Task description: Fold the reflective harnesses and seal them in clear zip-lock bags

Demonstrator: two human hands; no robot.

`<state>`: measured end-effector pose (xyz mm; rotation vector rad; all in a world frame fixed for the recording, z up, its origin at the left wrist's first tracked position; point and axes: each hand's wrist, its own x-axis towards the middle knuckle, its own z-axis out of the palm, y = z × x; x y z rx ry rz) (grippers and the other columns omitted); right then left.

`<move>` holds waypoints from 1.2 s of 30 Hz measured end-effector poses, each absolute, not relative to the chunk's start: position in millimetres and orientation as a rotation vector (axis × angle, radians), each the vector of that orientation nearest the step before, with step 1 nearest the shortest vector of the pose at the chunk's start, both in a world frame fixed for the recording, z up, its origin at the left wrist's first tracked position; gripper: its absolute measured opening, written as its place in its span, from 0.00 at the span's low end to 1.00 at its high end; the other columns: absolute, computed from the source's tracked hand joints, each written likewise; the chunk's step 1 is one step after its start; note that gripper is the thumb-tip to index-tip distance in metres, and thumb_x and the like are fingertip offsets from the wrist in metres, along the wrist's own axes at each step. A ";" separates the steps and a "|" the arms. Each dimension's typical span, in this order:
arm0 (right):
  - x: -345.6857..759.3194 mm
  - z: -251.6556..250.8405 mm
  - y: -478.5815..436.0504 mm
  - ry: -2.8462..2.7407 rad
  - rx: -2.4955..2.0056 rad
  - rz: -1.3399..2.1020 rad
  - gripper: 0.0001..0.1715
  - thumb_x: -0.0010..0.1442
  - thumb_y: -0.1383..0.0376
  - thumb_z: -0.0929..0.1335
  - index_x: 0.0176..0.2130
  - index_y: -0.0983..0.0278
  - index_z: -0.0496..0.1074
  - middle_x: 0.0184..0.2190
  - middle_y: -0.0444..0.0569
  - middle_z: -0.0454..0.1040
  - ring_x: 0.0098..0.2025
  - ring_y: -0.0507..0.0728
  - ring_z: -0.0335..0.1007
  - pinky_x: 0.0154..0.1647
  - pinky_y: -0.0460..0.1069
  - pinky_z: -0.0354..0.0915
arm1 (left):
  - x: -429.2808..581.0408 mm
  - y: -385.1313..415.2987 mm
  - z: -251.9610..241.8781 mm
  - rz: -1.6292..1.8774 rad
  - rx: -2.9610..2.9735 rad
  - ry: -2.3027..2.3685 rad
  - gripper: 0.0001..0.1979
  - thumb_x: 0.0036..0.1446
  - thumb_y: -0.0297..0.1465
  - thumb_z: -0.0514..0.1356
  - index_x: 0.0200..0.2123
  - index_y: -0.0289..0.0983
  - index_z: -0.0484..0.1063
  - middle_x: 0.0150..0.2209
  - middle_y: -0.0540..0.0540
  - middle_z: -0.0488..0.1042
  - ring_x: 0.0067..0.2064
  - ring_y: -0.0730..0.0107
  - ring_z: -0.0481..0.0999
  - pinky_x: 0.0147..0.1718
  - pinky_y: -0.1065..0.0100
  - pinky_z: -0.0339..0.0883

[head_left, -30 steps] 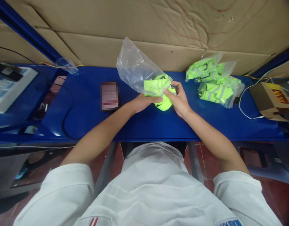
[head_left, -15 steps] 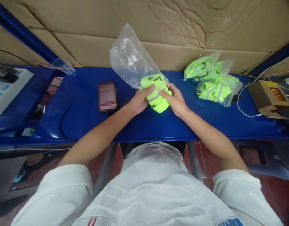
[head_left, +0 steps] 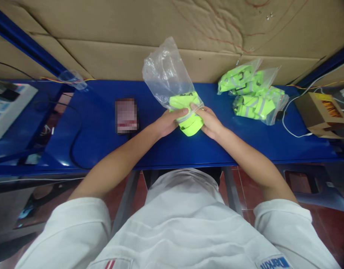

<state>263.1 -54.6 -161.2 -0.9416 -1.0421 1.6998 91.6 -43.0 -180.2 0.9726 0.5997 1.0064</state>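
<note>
A folded neon-yellow reflective strap (head_left: 192, 129) with a grey stripe is between my two hands, over the blue table. Its upper part lies inside a clear plastic bag (head_left: 167, 71), which stretches up and to the left; the lower folds stick out. My left hand (head_left: 171, 121) is closed on the strap's left side, thumb across the front. On the right side, my right hand (head_left: 208, 118) grips the strap and the bag's edge, its thumb pressed near the bag's mouth. The fingers behind the bundle are hidden.
Several bagged neon straps (head_left: 254, 107) lie at the back right, beside a cardboard box (head_left: 319, 116) and a white cable (head_left: 285, 116). A blurred-out object (head_left: 126, 116) rests left of my hands on the blue table (head_left: 160, 153). A clear plastic cup (head_left: 73, 80) lies at the back left.
The bag has come down over more of the strap, and its closed end has swung slightly right. My right thumb has moved up to the bag's edge.
</note>
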 end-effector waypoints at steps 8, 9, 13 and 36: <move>264.1 -160.0 -52.1 -1.001 -0.825 1.636 0.30 0.49 0.47 0.82 0.42 0.58 0.71 0.47 0.48 0.84 0.57 0.65 0.80 0.61 0.60 0.78 | 100.9 -50.7 -167.0 1.199 0.979 0.678 0.22 0.48 0.38 0.79 0.45 0.38 0.83 0.53 0.43 0.85 0.61 0.48 0.81 0.63 0.54 0.75; 264.2 -159.8 -52.4 -0.979 -0.810 1.643 0.30 0.48 0.50 0.82 0.42 0.58 0.70 0.48 0.47 0.83 0.57 0.65 0.81 0.61 0.60 0.78 | 100.9 -50.9 -165.5 1.208 0.972 0.681 0.21 0.48 0.38 0.79 0.43 0.37 0.83 0.53 0.43 0.85 0.61 0.47 0.81 0.63 0.54 0.75; 264.3 -158.4 -54.9 -0.967 -0.777 1.712 0.32 0.47 0.56 0.81 0.47 0.58 0.69 0.49 0.47 0.83 0.56 0.65 0.81 0.61 0.61 0.78 | 96.5 -48.3 -158.5 1.208 0.906 0.655 0.17 0.50 0.40 0.77 0.39 0.37 0.82 0.52 0.45 0.85 0.61 0.48 0.81 0.62 0.55 0.76; 270.3 -156.2 -62.2 -1.402 -1.046 0.975 0.26 0.57 0.40 0.79 0.41 0.56 0.77 0.38 0.47 0.76 0.44 0.63 0.75 0.52 0.60 0.77 | 93.8 -44.3 -166.8 1.091 1.020 0.525 0.28 0.55 0.53 0.76 0.50 0.40 0.84 0.61 0.43 0.81 0.70 0.45 0.73 0.72 0.51 0.68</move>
